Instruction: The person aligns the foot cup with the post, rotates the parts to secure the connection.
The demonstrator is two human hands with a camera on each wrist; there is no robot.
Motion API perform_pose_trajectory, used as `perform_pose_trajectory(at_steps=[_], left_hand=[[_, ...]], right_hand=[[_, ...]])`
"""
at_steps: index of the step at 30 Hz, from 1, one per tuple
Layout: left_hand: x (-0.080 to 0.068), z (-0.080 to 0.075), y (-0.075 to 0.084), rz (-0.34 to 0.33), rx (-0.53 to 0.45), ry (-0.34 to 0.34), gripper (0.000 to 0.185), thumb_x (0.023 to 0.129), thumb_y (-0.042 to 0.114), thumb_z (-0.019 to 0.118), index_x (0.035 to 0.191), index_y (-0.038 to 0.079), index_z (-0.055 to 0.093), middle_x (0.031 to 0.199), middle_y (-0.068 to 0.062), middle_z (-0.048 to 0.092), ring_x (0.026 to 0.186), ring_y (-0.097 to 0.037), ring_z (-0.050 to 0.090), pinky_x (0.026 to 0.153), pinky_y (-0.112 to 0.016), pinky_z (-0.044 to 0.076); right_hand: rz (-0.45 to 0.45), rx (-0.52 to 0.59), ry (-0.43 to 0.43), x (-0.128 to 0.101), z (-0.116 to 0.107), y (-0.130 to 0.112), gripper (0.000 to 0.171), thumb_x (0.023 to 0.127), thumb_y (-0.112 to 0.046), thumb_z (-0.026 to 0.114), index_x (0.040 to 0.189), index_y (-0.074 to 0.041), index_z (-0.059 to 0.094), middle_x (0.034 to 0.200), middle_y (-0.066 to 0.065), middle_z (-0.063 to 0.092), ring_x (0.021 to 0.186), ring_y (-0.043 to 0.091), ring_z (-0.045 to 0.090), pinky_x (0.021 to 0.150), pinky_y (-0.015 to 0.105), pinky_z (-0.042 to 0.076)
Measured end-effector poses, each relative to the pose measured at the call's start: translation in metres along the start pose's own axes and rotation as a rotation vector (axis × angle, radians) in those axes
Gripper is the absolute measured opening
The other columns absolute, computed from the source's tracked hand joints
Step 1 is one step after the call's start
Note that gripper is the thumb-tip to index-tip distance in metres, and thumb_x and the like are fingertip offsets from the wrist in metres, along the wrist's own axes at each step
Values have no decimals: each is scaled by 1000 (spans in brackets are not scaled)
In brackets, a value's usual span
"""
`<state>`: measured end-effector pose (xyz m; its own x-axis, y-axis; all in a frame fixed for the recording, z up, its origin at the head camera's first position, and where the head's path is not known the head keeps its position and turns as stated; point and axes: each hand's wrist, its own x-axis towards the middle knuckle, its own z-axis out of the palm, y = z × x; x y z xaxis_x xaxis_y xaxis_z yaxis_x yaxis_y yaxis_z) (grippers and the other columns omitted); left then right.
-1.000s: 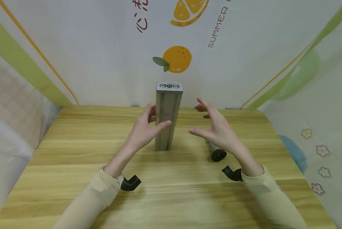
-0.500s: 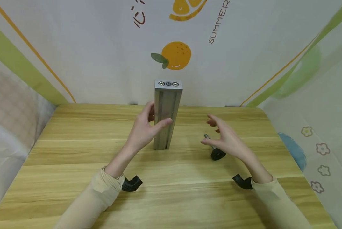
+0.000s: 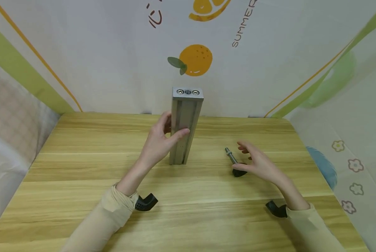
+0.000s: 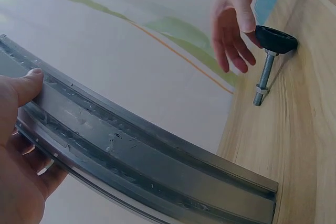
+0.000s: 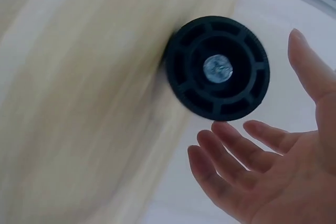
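Levelling foot (image 3: 236, 164) and aluminium profile (image 3: 184, 126) on wooden table (image 3: 81, 182).

One levelling foot, black disc base and threaded stud, lies on its side right of one upright profile. Right hand (image 3: 261, 164), fingers spread and relaxed, hovers at the disc, thumb just beside its rim, gripping nothing. Left hand (image 3: 159, 140) clasps the profile at mid-height, thumb across its front face.

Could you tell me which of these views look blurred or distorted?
Head view: sharp, evenly lit. Left wrist view: the straight grey aluminium rail looks bowed by the lens. Right wrist view: the wooden table is smeared, while the black ribbed plastic foot stays fairly crisp.
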<state>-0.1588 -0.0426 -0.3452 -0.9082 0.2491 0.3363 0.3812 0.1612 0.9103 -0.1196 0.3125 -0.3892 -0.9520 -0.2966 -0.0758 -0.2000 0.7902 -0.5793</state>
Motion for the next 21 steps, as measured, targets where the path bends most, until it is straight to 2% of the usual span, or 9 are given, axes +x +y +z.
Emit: perform_pose_trajectory(at_steps=[7,13,18,21], left_hand=[[0,0,2,24,-5,1,52,94,18,75,140,9,54,121,-12,69,110,-24,68,93,-49,55],[0,-1,0,28,-12,1,51,94,17,75,140,9,54,121,-12,70,109,-25,69,92,-47,56],[0,-1,-1,24,-12,-2,50,94,16,75,138,8,54,118,-13,70,107,-24,69,89,-41,56],[1,0,-1,19,-17,-6,48,94,17,75,136,8,55,117,-12,70,106,-23,69,89,-39,56]], right_hand=[[30,2,-64,-7,2,7,97,86,-47,80,158,-4,31,153,22,49,130,41,55,95,55,54],[57,-68,-90,-5,7,7,96,85,-53,79,155,-2,38,140,22,59,125,38,61,93,52,56],[70,-105,-103,-6,9,7,89,86,-52,78,149,3,46,129,20,66,112,32,65,88,48,56],[71,-145,-113,-7,11,8,83,88,-54,75,144,4,53,130,22,64,112,32,64,89,49,55]])
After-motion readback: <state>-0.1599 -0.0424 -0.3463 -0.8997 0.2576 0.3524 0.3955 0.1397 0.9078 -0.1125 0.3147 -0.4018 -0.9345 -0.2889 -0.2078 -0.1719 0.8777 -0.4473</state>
